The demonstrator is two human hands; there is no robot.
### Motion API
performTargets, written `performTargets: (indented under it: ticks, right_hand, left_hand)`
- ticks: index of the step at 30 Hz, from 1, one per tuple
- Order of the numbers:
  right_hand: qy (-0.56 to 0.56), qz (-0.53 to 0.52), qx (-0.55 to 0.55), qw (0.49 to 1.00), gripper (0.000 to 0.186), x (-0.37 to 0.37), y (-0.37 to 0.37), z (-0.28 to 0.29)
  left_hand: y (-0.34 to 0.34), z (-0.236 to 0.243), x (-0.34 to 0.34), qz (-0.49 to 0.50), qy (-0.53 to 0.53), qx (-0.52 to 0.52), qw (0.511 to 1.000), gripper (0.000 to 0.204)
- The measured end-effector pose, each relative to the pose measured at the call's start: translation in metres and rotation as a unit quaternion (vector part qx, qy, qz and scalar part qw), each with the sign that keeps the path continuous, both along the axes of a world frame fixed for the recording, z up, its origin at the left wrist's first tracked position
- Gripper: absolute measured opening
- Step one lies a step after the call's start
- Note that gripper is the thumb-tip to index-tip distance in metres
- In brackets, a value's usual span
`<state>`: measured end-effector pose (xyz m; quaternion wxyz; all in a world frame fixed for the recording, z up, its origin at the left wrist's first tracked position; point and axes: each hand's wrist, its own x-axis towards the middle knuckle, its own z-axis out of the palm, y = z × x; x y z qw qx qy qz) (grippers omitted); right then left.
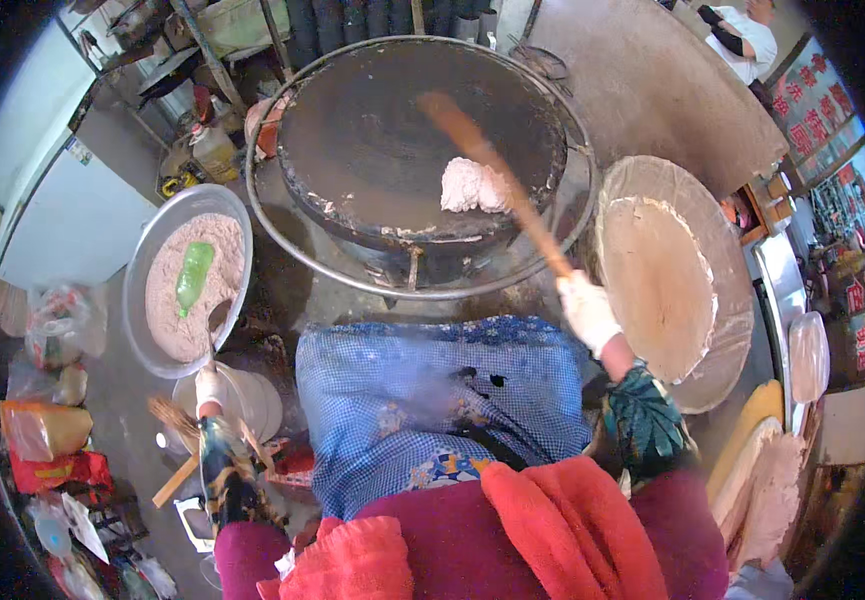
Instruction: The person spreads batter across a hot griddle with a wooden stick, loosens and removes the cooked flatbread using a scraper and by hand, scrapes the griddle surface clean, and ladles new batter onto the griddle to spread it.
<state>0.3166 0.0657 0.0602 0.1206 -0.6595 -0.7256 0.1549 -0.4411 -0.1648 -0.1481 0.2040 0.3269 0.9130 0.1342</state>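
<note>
My right hand [589,310], in a white glove, is closed round the handle of a long wooden paddle [500,172]. The paddle reaches up and left over a large round dark griddle [372,130], its far end smeared by motion. Beside the paddle, near the griddle's front right, sits a pale pink lump of dough [467,186]. At the left, my gloved left hand [209,388] grips the handle of a metal scoop [218,316]. The scoop dips into pinkish batter [167,290] in a metal basin [135,275]. A green bottle-shaped thing [194,278] lies on that batter.
A metal ring [352,285] surrounds the griddle. To the right stands a wide, cloth-lined round container [727,320] with a tan surface inside. Below the basin is a white bucket [257,405] near some sticks [174,480]. Another person [747,45] is at the top right.
</note>
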Motion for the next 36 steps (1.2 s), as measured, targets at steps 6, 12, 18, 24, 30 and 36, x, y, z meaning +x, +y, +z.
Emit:
performTargets:
  ticks: [6, 12, 18, 24, 30, 36]
  right_hand:
    - [-0.071, 0.088, -0.057, 0.992, 0.040, -0.063, 0.017, -0.021]
    - [-0.075, 0.080, -0.044, 0.993, 0.036, -0.089, 0.032, -0.002]
    - [-0.048, -0.024, -0.053, 0.997, 0.040, -0.068, 0.041, -0.024]
    - [-0.083, -0.005, -0.051, 0.995, 0.042, -0.067, 0.020, -0.022]
    - [-0.107, 0.011, -0.006, 0.994, 0.041, -0.053, 0.010, -0.022]
    - [-0.092, -0.071, 0.019, 0.993, 0.044, -0.014, 0.035, -0.036]
  left_hand:
    - [0.108, 0.102, 0.151, -0.175, 0.194, -0.082, 0.962, 0.059]
    - [0.146, 0.193, 0.342, -0.419, 0.215, 0.319, 0.823, 0.040]
    - [0.167, 0.153, 0.486, -0.468, 0.220, 0.276, 0.810, 0.053]
    - [0.166, 0.151, 0.497, -0.474, 0.308, 0.155, 0.810, 0.066]
    - [0.165, 0.147, 0.509, -0.466, 0.340, 0.102, 0.810, 0.066]
    - [0.170, 0.146, 0.513, -0.465, 0.344, 0.111, 0.809, 0.067]
